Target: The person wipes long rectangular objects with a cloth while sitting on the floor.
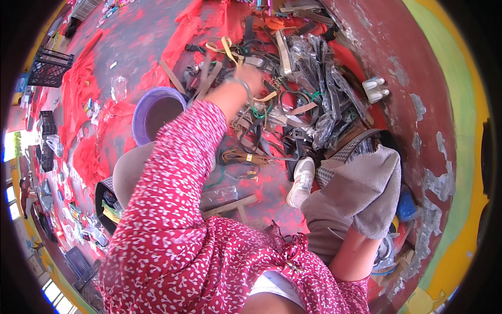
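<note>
Motion blurs my left hand (247, 79) over a tangled heap of belts and straps (306, 107) on the floor. A curved yellow strap (228, 48) meets its far side, but whether the smeared fingers grip it does not show. A bangle circles that wrist. Loose grey cloth (372, 188) covers my right hand and wrist, by my right knee, so those fingers are hidden. Clear plastic wrapping (327, 94) lies among the dark straps on the heap's right side. Nearer to me is a coiled brown cord or strap bundle (244, 156).
A purple bucket (140, 118) stands left of the heap. My white shoe (301, 182) rests at its near edge. To the right is a peeling red wall (418, 125), with a white object (375, 90) beside it. Black crates (50, 68) and red sheeting (81, 86) lie farther left.
</note>
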`<action>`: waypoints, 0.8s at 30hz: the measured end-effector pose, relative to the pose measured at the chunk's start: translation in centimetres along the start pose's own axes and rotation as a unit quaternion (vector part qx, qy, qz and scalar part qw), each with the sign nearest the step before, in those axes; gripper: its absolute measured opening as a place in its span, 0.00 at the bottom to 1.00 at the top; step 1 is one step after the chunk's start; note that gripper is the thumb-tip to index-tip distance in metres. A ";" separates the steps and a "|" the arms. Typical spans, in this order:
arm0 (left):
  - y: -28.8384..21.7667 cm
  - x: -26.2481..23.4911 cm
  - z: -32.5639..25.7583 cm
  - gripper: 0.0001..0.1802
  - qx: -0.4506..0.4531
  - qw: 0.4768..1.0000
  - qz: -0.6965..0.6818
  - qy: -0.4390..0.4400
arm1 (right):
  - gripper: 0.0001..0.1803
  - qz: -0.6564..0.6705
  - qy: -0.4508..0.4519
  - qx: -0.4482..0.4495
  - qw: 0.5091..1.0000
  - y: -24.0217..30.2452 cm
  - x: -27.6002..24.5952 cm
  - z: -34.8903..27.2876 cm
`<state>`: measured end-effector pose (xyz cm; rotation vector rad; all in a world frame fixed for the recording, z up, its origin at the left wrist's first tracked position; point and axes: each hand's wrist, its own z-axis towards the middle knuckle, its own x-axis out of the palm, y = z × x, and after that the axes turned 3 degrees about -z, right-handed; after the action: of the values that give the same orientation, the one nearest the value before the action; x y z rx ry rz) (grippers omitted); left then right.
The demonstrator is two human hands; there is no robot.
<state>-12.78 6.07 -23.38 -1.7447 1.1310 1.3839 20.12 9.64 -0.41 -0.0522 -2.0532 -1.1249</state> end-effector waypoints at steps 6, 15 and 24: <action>-12.2 13.7 -1.9 0.25 0.125 0.974 -0.171 0.081 | 0.17 -0.230 0.032 -0.024 0.972 0.5 -3.6 0.3; -11.2 16.9 -1.6 0.25 0.075 0.986 -0.147 0.012 | 0.13 -0.615 -0.123 -0.121 0.769 0.3 -5.8 -1.2; -8.6 8.0 -1.0 0.19 -0.095 0.957 -0.269 0.054 | 0.12 0.008 -0.072 0.038 0.997 1.7 -0.5 -2.3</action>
<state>-3.98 7.02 -31.16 -2.0856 0.5172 1.0909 22.46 9.16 1.16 -0.1147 -2.2168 -1.0600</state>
